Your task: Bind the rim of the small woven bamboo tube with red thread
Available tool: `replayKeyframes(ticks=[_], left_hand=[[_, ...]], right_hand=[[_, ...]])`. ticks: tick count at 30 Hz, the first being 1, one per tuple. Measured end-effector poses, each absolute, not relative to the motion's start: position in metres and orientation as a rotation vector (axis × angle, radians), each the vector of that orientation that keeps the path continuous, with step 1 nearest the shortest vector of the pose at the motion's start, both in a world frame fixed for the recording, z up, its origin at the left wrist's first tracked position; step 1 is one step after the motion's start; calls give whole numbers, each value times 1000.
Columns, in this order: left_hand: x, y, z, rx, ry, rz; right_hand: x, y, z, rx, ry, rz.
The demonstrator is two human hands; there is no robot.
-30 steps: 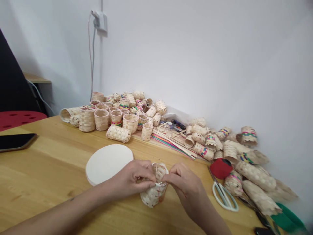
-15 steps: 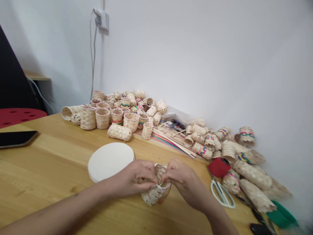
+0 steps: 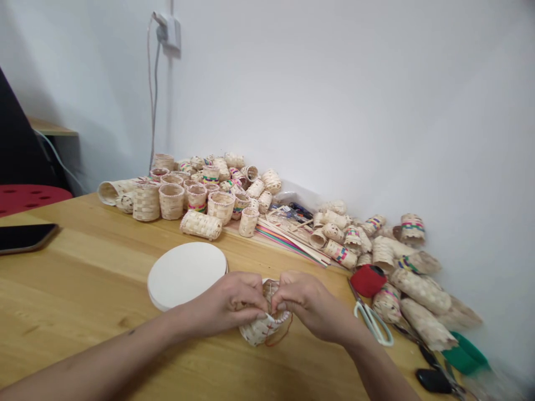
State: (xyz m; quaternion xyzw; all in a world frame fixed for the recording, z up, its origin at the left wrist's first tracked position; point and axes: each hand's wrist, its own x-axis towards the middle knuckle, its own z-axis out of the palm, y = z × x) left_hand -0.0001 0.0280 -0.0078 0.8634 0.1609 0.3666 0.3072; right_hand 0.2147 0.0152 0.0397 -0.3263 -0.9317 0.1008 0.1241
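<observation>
A small woven bamboo basket (image 3: 253, 333) tilts on the table in front of me, its open mouth facing up and away. Pinched at the left of its near rim is my left hand (image 3: 236, 301), thumb and forefinger closed on the edge. My right hand (image 3: 307, 303) is closed in a pinch over the mouth, beside the right part of the rim; whatever its fingertips hold is hidden. A thin red thread (image 3: 279, 341) loops down outside the basket, below the right hand. Pale wrapping shows along the rim between both hands.
White round discs (image 3: 186, 274) lie stacked left of the basket. Finished-looking baskets (image 3: 171, 201) and coloured strips (image 3: 288, 242) fill the back. At right are scissors (image 3: 374, 323), a red spool-like item (image 3: 368, 280), more baskets and a green container (image 3: 466, 353). A phone (image 3: 25, 236) lies far left.
My right hand has turned slightly and its fingertips have drawn over the basket's mouth. The red thread now hangs in a wider loop. The view has shifted a little to the right.
</observation>
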Motion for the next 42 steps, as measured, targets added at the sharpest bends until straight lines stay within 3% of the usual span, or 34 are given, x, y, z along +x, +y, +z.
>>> replayKeyframes(ticks=[22,27,30,36,42], left_hand=[[2,27,-9,2333,429,975],[3,19,-4,2564,389,876],[3,17,-1,2786,417,829],[3,25,-10,2858,443,914],[1,32,-19,2794,543,898]], right_hand=[[215,9,43,-936,-2736,151],[227,5,57,-947,-2699,-53],[232,0,59,-1025,-2583,31],[234,-4,38,-1051,-2447,185],[233,2,13,-928,-2364,48]])
